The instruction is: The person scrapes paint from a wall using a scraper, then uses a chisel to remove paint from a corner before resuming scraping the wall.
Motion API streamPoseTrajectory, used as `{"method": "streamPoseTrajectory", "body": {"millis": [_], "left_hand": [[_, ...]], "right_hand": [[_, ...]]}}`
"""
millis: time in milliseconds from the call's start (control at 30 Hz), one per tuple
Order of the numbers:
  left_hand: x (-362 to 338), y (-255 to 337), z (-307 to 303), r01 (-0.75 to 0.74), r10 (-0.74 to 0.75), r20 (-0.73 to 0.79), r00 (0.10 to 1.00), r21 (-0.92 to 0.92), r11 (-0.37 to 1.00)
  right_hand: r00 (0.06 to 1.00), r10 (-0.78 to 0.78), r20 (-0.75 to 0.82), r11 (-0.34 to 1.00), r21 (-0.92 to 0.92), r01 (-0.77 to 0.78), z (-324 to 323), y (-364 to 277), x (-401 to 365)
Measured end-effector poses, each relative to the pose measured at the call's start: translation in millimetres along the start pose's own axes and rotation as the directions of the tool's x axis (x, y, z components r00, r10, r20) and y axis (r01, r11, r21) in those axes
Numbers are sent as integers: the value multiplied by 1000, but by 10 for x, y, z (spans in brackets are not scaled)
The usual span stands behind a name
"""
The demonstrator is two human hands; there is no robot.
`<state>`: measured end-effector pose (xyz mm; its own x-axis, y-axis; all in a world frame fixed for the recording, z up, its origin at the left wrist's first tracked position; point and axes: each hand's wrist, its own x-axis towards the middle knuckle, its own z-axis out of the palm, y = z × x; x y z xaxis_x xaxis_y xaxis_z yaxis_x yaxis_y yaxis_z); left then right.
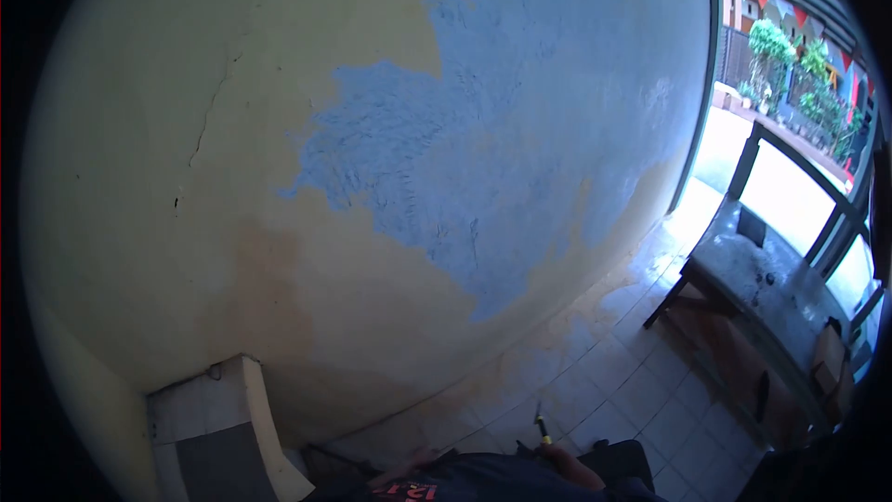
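Gripped low in front of the body, down at the bottom edge of the view: a slim tool point(543, 429) with a yellow-and-black handle, closed in the right hand point(569, 467). Held by the rear of the handle, with the narrow tip pointing away from the body and towards the wall point(372, 270) — probably to leave the front end free and in sight. Too small to tell exactly what kind of tip. Well apart from the painted surface, so not touching it.

Lower left, close to the dark shirt point(465, 477): the left hand point(404, 468), blurred and dim. Impossible to tell whether open, closed or gripping something (nor, therefore, why held there).

Spread across the wall, a ragged blue patch point(483, 149), with a thin crack point(201, 130) off to the left. Set over to the right, beside the doorway point(719, 93), a bench point(720, 256) carrying a dark flat piece point(752, 228) and a brown object point(829, 358) — perhaps put there to be off the tiled floor point(599, 381) and apart from the wall.
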<state>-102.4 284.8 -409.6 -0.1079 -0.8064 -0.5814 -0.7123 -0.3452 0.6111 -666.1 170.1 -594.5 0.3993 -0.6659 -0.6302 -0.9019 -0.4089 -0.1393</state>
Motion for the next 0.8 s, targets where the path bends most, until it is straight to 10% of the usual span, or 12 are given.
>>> {"method": "streamPoseTrajectory", "body": {"millis": [67,267,367,500,533,567,800], "left_hand": [[232,-221,103,-105,104,52,993,32,994],[166,890,-365,-6,0,46,999,132,991],[210,343,-178,-12,6,38,999,164,986],[-300,812,-634,98,-21,189,982,-407,908],[-560,1835,-901,-195,253,45,966,-513,836],[-528,1662,-936,-190,252,54,966,-514,836],[-326,1080,-1133,38,-116,268,956,282,959]], "right_hand": [[994,-104,23,995,-6,104,-13,-1165,981],[991,-117,62,993,25,116,-125,-1291,721],[979,-201,-17,927,319,196,-464,-1022,723],[999,-22,-48,921,388,39,-724,-793,918],[999,0,-39,913,408,16,-706,-906,894],[999,18,-29,907,421,-4,-439,-788,836],[972,235,-29,847,497,-190,-359,-579,601]]}}
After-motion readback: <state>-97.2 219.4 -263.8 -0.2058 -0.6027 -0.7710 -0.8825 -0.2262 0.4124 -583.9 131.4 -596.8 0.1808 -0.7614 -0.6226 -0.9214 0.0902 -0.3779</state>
